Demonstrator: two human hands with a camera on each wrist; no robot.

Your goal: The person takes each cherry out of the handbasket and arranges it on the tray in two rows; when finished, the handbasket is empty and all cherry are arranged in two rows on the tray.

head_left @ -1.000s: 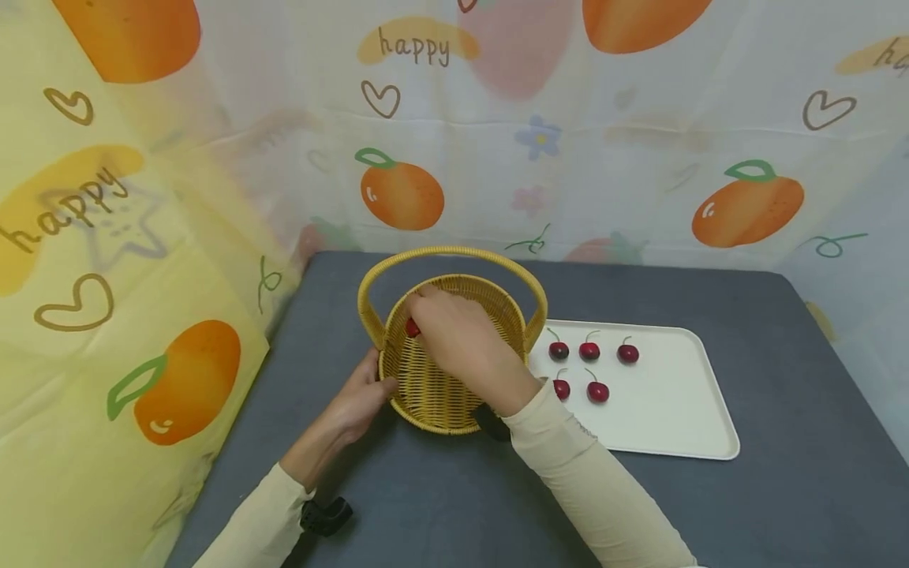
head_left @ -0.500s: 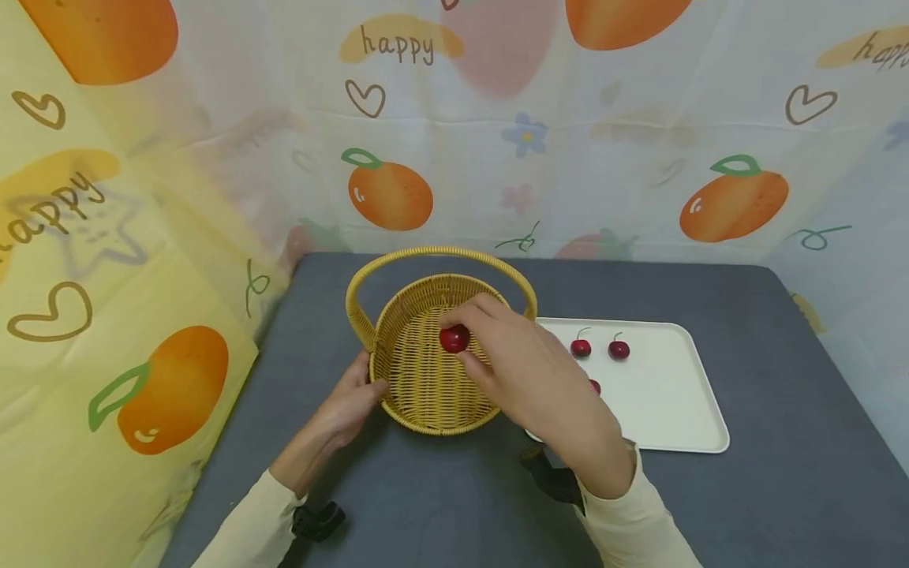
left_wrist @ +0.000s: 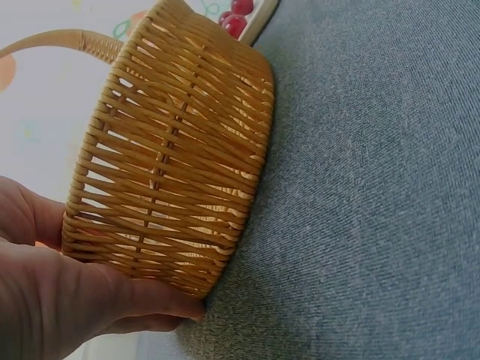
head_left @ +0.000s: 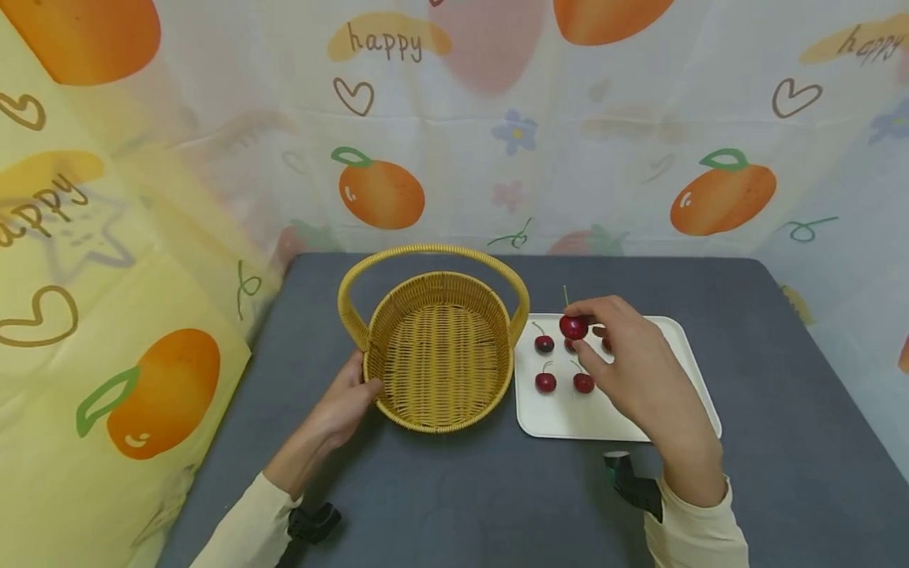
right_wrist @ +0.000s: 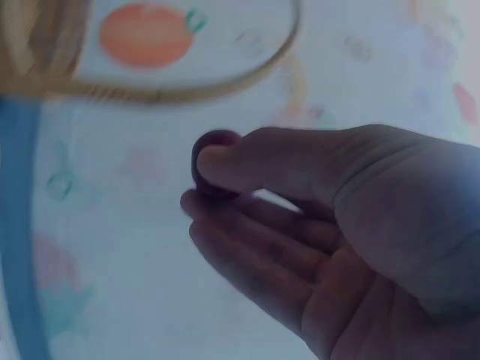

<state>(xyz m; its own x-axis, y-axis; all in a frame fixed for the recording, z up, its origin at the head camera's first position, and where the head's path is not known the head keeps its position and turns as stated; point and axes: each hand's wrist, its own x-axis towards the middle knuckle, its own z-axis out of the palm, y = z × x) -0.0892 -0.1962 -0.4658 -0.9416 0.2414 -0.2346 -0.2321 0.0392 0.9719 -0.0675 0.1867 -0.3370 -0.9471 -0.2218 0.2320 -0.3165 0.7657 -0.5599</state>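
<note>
A round yellow woven basket (head_left: 438, 426) with a tall arched handle stands on the table. My left hand (head_left: 346, 402) grips its left rim, thumb over the edge and fingers against the outer wall, as the left wrist view also shows. Between thumb and fingertips, my right hand (head_left: 642, 379) pinches a dark red cherry (head_left: 574, 326), its stem pointing up, above the white tray (head_left: 568, 430). Several more stemmed cherries lie on the tray, among them a front-left cherry (head_left: 545, 383); the right hand partly hides those at the back.
The tray lies just right of the basket on a dark grey tablecloth (head_left: 454, 497). A fruit-print curtain (head_left: 454, 142) closes off the back and the left side. A black wrist camera (head_left: 634, 485) is strapped at the right wrist, another camera (head_left: 314, 522) at the left.
My right hand has come out of the basket and moved right, over the tray, with the cherry still pinched. The left hand keeps its grip on the rim. The head view has shifted slightly.
</note>
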